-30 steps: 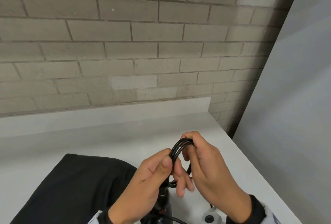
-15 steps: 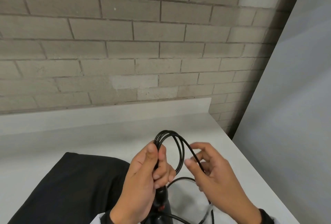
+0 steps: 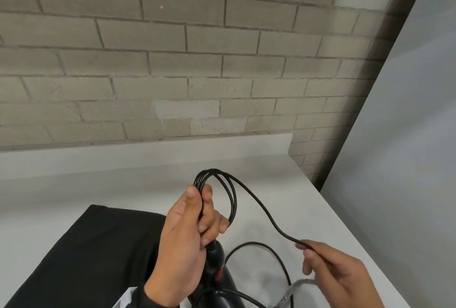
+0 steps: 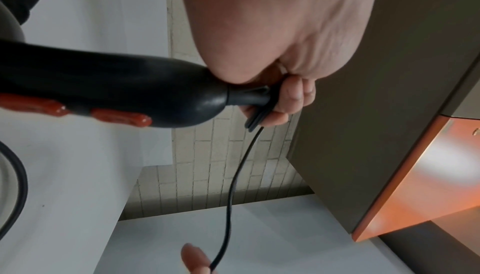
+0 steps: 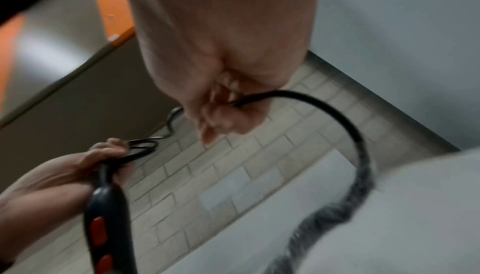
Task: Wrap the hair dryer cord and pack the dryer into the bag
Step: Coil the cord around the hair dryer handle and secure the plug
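Observation:
A black hair dryer (image 3: 219,280) with red switches hangs handle-up at the bottom centre; its handle (image 4: 103,89) fills the left wrist view. My left hand (image 3: 190,231) grips the top of the handle together with several loops of black cord (image 3: 222,184) bunched above it. One strand runs right and down to my right hand (image 3: 320,261), which pinches the cord (image 5: 249,99) between thumb and fingers, out to the right of the dryer. More cord (image 3: 266,251) lies slack on the counter. A black bag (image 3: 81,256) lies flat to the left.
The white counter (image 3: 123,184) ends at a grey brick wall (image 3: 172,61) behind and at an edge on the right, beside a grey panel (image 3: 407,159). A blurred grey piece (image 3: 296,288) sits at the bottom right.
My right hand has let go of the loops and slid down the cord to the right, pulling a strand out. The left hand keeps the loops, now lifted slightly and spread wider.

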Demonstrator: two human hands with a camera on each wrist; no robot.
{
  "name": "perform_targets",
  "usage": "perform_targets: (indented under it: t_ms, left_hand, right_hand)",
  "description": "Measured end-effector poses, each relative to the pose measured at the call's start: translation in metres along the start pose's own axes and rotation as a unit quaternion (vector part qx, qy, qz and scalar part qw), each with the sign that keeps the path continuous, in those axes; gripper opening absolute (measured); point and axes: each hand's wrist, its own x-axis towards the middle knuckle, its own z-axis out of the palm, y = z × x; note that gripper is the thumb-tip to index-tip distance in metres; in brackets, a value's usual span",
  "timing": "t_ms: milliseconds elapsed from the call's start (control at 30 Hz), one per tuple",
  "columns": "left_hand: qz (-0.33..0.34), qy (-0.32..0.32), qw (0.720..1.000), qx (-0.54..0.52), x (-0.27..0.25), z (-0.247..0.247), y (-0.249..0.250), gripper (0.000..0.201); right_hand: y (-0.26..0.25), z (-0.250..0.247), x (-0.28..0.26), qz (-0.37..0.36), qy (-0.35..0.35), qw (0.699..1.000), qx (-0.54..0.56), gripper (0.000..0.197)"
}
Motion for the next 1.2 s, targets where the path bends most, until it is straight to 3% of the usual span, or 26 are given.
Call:
perform_targets:
  t_ms: [67, 133, 267, 467, 567, 700, 800, 833, 933, 1067, 1200]
  left_hand:
    - [0.003, -0.007, 1.000, 0.010, -0.001, 0.001, -0.002, 0.041]
    - [0.009, -0.015, 1.000, 0.024, -0.002, 0.002, -0.004, 0.042]
    - [0.035, -0.041, 0.997, 0.061, -0.004, 0.002, -0.009, 0.038]
    - [0.087, -0.093, 0.981, 0.148, -0.008, 0.004, -0.012, 0.033]
    - [0.102, -0.113, 0.971, 0.183, -0.010, 0.003, -0.014, 0.033]
    - [0.099, -0.147, 0.962, 0.207, -0.012, 0.004, -0.013, 0.039]
    - [0.107, -0.168, 0.952, 0.232, -0.013, 0.003, -0.013, 0.048]
    - [0.108, -0.174, 0.950, 0.235, -0.013, 0.002, -0.012, 0.050]
    - [0.080, -0.204, 0.947, 0.237, -0.014, 0.002, -0.010, 0.050]
    - [0.050, -0.235, 0.939, 0.246, -0.018, 0.004, -0.005, 0.048]
    - [0.008, -0.240, 0.949, 0.206, -0.017, 0.002, -0.002, 0.055]
  right_hand:
    - [-0.010, 0.000, 0.002, -0.076, 0.012, 0.986, -0.145, 0.020]
    - [-0.022, 0.005, 0.003, -0.121, 0.028, 0.958, -0.260, 0.043]
    - [-0.050, 0.017, -0.001, -0.248, 0.078, 0.895, -0.363, 0.060]
    - [-0.091, 0.015, -0.008, -0.336, 0.024, 0.848, -0.409, 0.029]
    - [-0.101, 0.013, -0.007, -0.367, 0.006, 0.832, -0.416, 0.025]
    - [-0.111, 0.008, 0.001, -0.362, -0.021, 0.820, -0.443, 0.037]
    - [-0.113, 0.004, 0.009, -0.349, -0.043, 0.828, -0.438, 0.049]
    - [-0.114, 0.003, 0.011, -0.352, -0.041, 0.832, -0.427, 0.048]
    - [-0.121, -0.001, 0.020, -0.357, 0.001, 0.842, -0.404, 0.017]
    - [-0.125, -0.006, 0.030, -0.354, 0.002, 0.850, -0.391, 0.025]
    - [-0.129, -0.009, 0.038, -0.326, -0.031, 0.881, -0.340, 0.026]
